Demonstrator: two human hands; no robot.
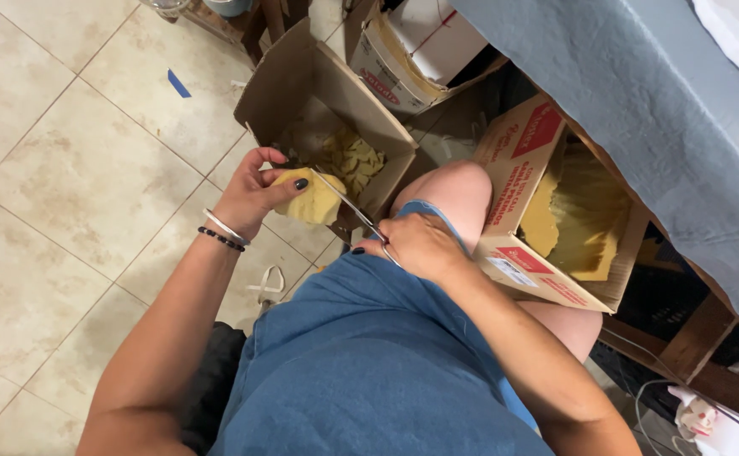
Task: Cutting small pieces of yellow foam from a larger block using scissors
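Observation:
My left hand point(255, 190) pinches a small piece of yellow flat material point(317, 203) over the edge of an open cardboard box. My right hand point(420, 247) grips a pair of scissors point(346, 203), whose blades reach up to the yellow piece and lie against it. The open cardboard box point(281, 84) in front of my knees holds several cut yellow scraps point(352, 156). I sit with a bare knee point(454, 181) raised between the two boxes.
A second cardboard box point(521, 160) with red printing stands at my right and holds large yellow sheets point(584, 211). Another box point(403, 59) lies behind. A grey-blue cloth point(639, 110) covers a wooden table at the right. Beige floor tiles point(74, 169) spread to the left.

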